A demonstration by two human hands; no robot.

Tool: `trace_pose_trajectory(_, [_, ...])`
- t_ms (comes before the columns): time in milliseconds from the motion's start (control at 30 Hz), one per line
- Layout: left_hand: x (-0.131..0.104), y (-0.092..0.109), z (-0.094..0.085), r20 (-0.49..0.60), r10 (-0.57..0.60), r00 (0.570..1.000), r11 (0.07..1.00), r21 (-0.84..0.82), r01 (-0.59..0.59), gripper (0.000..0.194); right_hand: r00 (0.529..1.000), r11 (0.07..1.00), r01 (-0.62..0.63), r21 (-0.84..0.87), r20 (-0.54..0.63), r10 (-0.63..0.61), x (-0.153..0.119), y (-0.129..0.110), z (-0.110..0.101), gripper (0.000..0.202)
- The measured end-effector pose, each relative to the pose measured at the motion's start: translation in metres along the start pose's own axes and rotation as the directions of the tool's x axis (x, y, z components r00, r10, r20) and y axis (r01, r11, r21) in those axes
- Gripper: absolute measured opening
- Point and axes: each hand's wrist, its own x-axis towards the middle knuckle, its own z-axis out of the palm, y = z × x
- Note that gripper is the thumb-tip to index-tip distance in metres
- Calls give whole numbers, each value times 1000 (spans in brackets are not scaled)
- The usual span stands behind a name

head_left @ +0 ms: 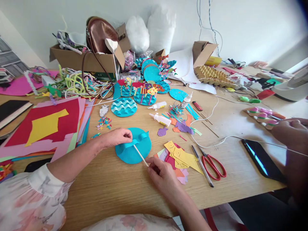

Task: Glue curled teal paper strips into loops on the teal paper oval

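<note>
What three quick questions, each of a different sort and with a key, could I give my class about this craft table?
1. What does the right hand hold?
A) a glue bottle
B) a thin white stick
C) a paper fish

2. True or false: the red-handled scissors lie between the pen and the phone.

3. Fill in the colour: the left hand is at a wavy strip on a round base that is ____.

Key: 1 B; 2 true; 3 blue.
</note>
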Motion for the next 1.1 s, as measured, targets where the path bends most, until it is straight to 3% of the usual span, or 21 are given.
trace_pose_trajectory(367, [-7,1,-10,86,16,996,1000,1,-16,27,999,1000,-11,24,-45,13,-1,-1,-1,24])
trace_pose_trajectory(633, [-3,3,-3,26,-4,1000,1000,16,4,23,994,1000,22,-9,-103,-23,-2,5,3,21])
trace_pose_trajectory(933, [1,-2,0,-21,-2,1000,997,72,4,17,994,991,39,-131,-98,-52,-18,0,-6,19])
trace_pose_trajectory(1100, [2,-2,1,-41,7,999,994,107,-3,15,992,982,68,-175,-91,-85,-7,-6,2,19])
